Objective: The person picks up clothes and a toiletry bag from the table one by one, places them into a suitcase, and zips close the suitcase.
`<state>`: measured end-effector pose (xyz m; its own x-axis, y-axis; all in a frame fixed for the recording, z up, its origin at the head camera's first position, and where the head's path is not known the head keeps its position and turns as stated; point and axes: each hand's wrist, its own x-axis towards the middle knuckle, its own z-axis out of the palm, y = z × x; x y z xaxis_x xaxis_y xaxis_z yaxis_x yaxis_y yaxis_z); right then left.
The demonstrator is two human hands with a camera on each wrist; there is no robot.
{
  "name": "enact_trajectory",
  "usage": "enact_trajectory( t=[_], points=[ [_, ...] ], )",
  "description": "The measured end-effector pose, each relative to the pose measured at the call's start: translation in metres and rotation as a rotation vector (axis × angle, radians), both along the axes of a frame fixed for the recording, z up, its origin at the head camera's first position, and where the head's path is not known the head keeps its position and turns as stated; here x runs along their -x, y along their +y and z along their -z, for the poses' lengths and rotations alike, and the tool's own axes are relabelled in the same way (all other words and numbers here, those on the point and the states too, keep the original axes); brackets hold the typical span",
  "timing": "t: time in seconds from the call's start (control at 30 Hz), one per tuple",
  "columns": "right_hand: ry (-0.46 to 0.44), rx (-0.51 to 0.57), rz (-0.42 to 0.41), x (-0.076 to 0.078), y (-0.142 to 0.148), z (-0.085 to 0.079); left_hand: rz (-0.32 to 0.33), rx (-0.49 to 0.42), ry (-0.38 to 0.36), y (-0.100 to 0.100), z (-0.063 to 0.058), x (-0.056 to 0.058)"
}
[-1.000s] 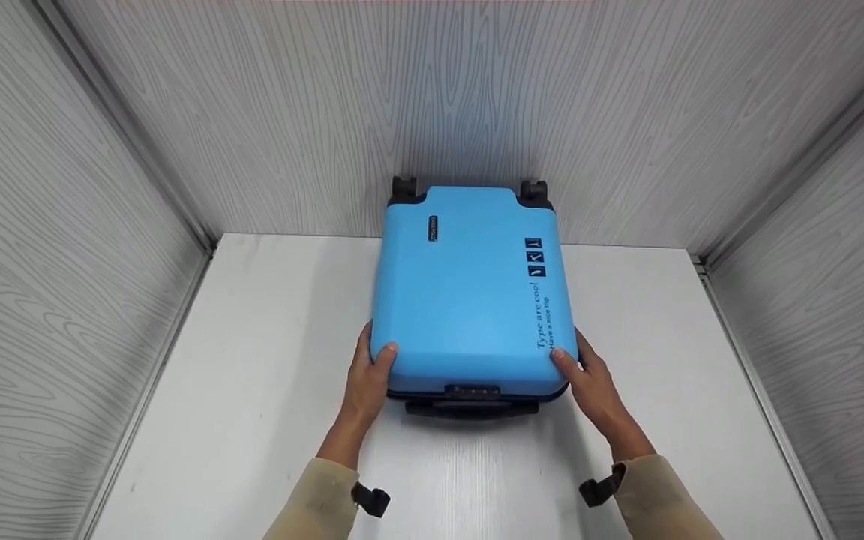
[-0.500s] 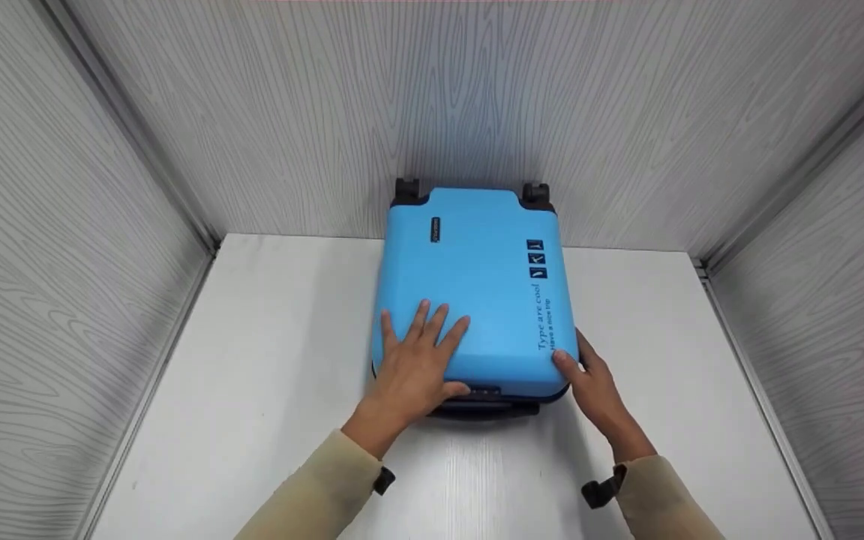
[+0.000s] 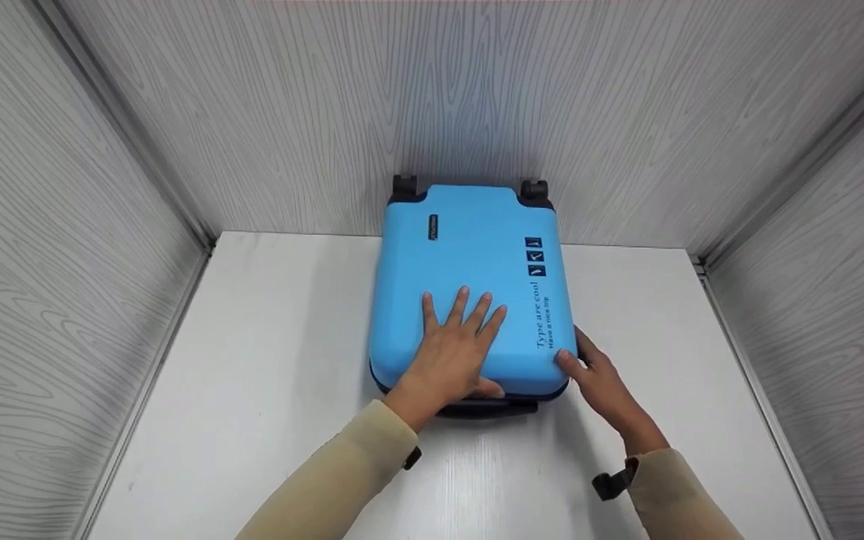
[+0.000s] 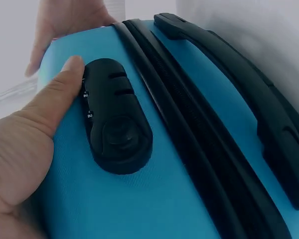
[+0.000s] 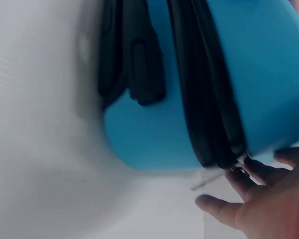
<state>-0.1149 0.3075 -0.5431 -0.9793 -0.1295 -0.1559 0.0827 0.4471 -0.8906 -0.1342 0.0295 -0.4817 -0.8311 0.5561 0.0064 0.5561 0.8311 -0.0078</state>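
A light blue hard-shell suitcase (image 3: pixel 469 255) lies flat, its black wheels (image 3: pixel 534 191) toward the back wall. My left hand (image 3: pixel 451 356) is spread over its lower front face, fingers straight and apart. In the left wrist view the left thumb (image 4: pixel 57 94) touches the side of a black combination lock (image 4: pixel 117 117). My right hand (image 3: pixel 601 379) holds the lower right corner, thumb on top and fingers down the side. The right wrist view has those fingertips (image 5: pixel 239 179) right at the end of the black zipper (image 5: pixel 209 84), beside a thin metal zipper pull (image 5: pixel 208 181).
The suitcase rests on a white tabletop (image 3: pixel 267 360). Grey wood-grain panels stand at the back (image 3: pixel 289 112), left and right. A black carry handle (image 4: pixel 229 69) projects from the suitcase's near end.
My left hand has left the suitcase's left edge and slid rightward onto its face, fingers spread, thumb to the lock. The right hand stays at the corner, its wrist shifted slightly right.
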Motion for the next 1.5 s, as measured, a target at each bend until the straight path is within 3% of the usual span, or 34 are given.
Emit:
enact_trajectory(
  t=[0.33, 0.5, 0.7, 1.03, 1.2, 1.5],
  points=[
    [-0.031, -0.015, -0.086, -0.006, 0.027, -0.006, 0.068, -0.045, -0.097, -0.020, -0.016, 0.006],
    [-0.038, 0.019, -0.074, -0.008, 0.031, 0.000, 0.019, -0.064, -0.117, -0.049, -0.016, 0.008],
    [0.008, -0.163, -0.067, -0.006, 0.028, 0.009, -0.034, -0.114, -0.137, -0.071, -0.013, 0.010],
    [0.074, -0.310, 0.065, 0.000, 0.020, 0.013, -0.045, -0.121, -0.145, -0.072, -0.011, 0.012],
    [0.096, -0.389, 0.064, -0.002, 0.017, 0.013, -0.049, -0.128, -0.155, -0.073, -0.011, 0.011],
    [0.262, -0.621, 0.020, -0.009, 0.012, 0.014, -0.051, -0.116, -0.148, -0.073, -0.013, 0.009]
  ],
)
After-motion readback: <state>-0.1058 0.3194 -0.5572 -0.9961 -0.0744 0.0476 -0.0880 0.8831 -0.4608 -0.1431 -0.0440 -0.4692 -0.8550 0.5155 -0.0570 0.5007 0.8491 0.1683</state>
